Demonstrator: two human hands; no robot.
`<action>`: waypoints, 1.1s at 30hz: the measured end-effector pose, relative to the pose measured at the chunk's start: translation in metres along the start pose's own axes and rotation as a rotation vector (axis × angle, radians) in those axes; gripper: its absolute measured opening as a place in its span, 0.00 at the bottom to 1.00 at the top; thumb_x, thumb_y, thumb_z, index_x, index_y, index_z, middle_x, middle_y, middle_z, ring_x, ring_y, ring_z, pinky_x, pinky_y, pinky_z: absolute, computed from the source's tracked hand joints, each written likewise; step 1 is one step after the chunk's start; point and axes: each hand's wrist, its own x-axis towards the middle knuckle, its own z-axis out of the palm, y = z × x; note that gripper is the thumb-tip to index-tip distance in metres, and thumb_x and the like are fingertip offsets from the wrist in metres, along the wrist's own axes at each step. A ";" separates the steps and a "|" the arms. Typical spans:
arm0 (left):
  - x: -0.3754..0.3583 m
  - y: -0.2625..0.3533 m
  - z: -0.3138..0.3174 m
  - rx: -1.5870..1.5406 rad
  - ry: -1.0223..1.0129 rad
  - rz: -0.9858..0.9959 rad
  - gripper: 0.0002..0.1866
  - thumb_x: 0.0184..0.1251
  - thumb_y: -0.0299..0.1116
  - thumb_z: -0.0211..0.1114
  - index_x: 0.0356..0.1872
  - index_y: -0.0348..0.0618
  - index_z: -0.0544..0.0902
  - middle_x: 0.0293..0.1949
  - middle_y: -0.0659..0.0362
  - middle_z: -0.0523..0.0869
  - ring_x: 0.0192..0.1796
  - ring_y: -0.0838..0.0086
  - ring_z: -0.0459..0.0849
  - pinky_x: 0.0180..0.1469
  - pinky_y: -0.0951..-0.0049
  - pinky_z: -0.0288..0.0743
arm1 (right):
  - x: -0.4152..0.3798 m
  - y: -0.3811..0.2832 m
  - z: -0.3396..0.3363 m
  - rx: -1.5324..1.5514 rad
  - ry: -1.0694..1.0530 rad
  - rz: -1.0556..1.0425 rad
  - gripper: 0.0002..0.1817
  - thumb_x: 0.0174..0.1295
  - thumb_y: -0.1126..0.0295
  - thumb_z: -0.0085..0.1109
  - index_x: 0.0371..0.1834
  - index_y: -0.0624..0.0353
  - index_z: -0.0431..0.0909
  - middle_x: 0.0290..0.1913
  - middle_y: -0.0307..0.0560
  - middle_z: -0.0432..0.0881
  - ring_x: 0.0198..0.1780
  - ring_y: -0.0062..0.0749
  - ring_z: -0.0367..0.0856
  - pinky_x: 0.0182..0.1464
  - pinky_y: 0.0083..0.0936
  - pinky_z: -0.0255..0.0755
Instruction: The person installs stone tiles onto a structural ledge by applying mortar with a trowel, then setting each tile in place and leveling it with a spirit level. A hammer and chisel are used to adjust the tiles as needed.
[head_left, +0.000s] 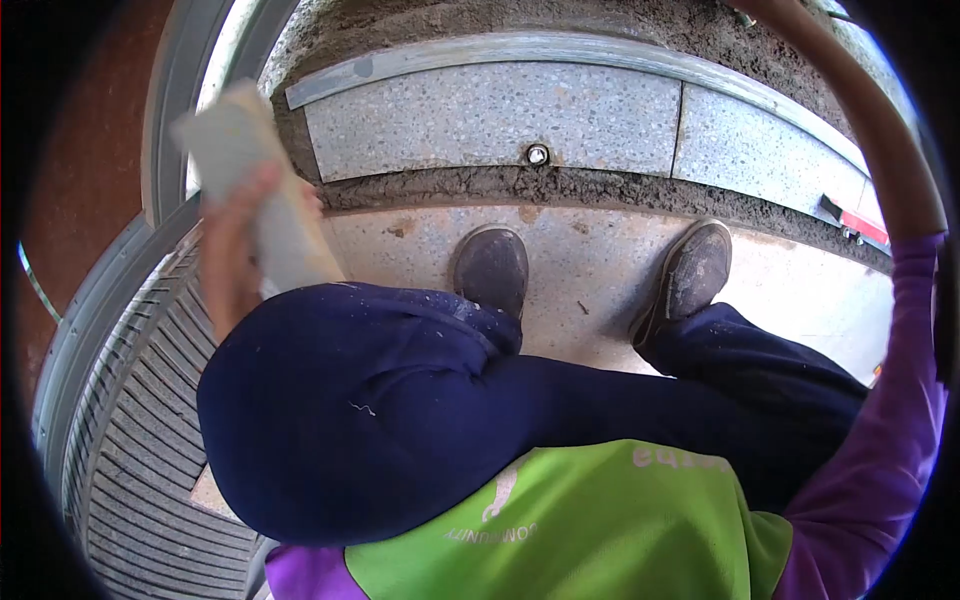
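Note:
My left hand (232,245) is closed round a narrow grey-beige piece of tile (225,150), held tilted beside my bent knee. Both are smeared by motion. My right arm reaches up to the top right, where only a bit of my right hand (752,8) shows at the frame's edge; its fingers are cut off. Beyond my shoes lies a row of speckled tiles (430,115) in wet mortar. A long metal straightedge (500,48) runs along their far side. A small round metallic piece (538,154) sits at the near edge of one tile.
Rough mortar (430,187) fills the gap between the tile row and the pale floor (580,260) under my shoes. A red tool (858,222) lies on the right-hand tiles. At left are a grey metal frame (170,130) and a ribbed dark mat (165,450).

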 end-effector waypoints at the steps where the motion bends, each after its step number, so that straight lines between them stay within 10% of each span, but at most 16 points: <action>1: 0.004 -0.025 -0.005 0.058 -0.019 -0.098 0.29 0.62 0.42 0.77 0.54 0.29 0.79 0.33 0.48 0.88 0.33 0.63 0.90 0.39 0.65 0.84 | -0.005 0.013 0.005 -0.022 0.027 -0.063 0.10 0.73 0.69 0.58 0.48 0.62 0.85 0.35 0.52 0.87 0.28 0.30 0.83 0.29 0.24 0.78; 6: 0.004 -0.147 -0.013 0.207 -0.087 -0.279 0.27 0.61 0.48 0.79 0.51 0.36 0.88 0.38 0.56 0.89 0.41 0.65 0.90 0.45 0.66 0.81 | -0.049 0.120 0.060 -0.087 0.131 -0.460 0.18 0.73 0.67 0.61 0.60 0.66 0.82 0.48 0.58 0.87 0.40 0.35 0.88 0.41 0.29 0.85; 19: -0.009 -0.187 -0.029 1.132 0.057 -0.384 0.29 0.61 0.57 0.77 0.40 0.34 0.89 0.34 0.43 0.87 0.37 0.52 0.87 0.45 0.56 0.76 | -0.187 0.106 0.072 0.120 0.184 -0.110 0.18 0.68 0.63 0.67 0.54 0.64 0.83 0.56 0.54 0.83 0.59 0.52 0.81 0.60 0.42 0.78; 23: 0.022 -0.113 0.000 1.051 0.163 0.142 0.20 0.68 0.47 0.75 0.42 0.37 0.89 0.39 0.45 0.88 0.44 0.49 0.86 0.49 0.56 0.77 | -0.197 0.128 0.088 0.144 0.170 -0.028 0.28 0.64 0.64 0.68 0.67 0.61 0.78 0.66 0.54 0.79 0.67 0.52 0.77 0.67 0.42 0.74; 27: 0.092 -0.086 0.036 1.197 0.038 0.945 0.25 0.68 0.33 0.74 0.64 0.39 0.81 0.64 0.48 0.81 0.67 0.49 0.76 0.68 0.52 0.71 | -0.202 0.152 0.102 0.108 0.113 0.012 0.29 0.63 0.66 0.66 0.70 0.59 0.76 0.68 0.53 0.78 0.69 0.51 0.75 0.70 0.41 0.73; 33: 0.138 -0.052 0.080 1.286 -0.238 1.025 0.36 0.64 0.31 0.75 0.74 0.44 0.73 0.71 0.48 0.76 0.73 0.50 0.71 0.77 0.52 0.63 | -0.206 0.174 0.112 0.126 0.022 0.083 0.30 0.61 0.70 0.65 0.70 0.59 0.76 0.67 0.53 0.79 0.69 0.50 0.75 0.71 0.40 0.71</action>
